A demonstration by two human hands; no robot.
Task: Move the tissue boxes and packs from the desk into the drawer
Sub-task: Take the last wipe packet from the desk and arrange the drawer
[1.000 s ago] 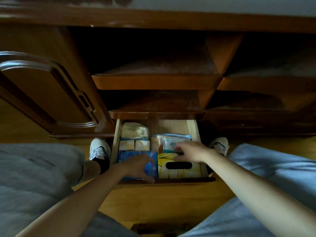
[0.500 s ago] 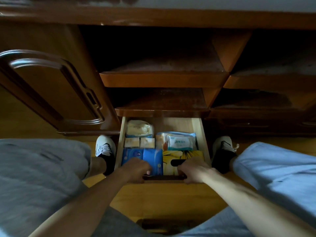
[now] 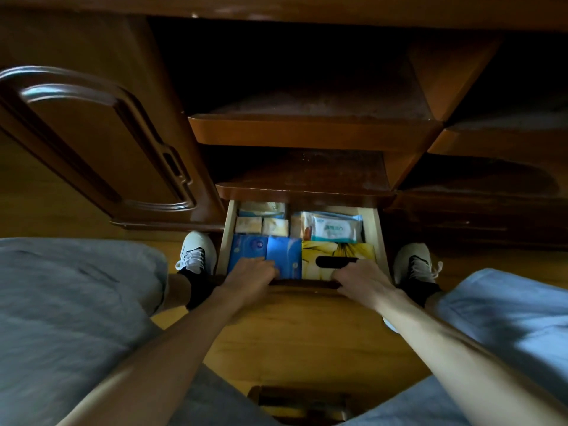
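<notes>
The open wooden drawer [image 3: 377, 238] sits low in the desk, partly under the shelf above. Inside lie a blue tissue box [image 3: 264, 253], a yellow tissue box with a black slot [image 3: 338, 253], a white wet-wipe pack [image 3: 335, 230], two small beige packs [image 3: 261, 226] and a pale pack [image 3: 262, 209] at the back. My left hand [image 3: 249, 275] grips the drawer's front edge over the blue box. Over the yellow box, my right hand [image 3: 362, 279] grips the same front edge.
Two brown shelves [image 3: 307, 130] hang above the drawer. A cupboard door [image 3: 101, 142] stands to the left. My knees in grey shorts flank the drawer, with white shoes [image 3: 196, 253] on the wooden floor at both sides.
Both hands left the packs inside and moved back onto the drawer's front edge. The drawer now shows less of its length under the shelf, so it has slid inward.
</notes>
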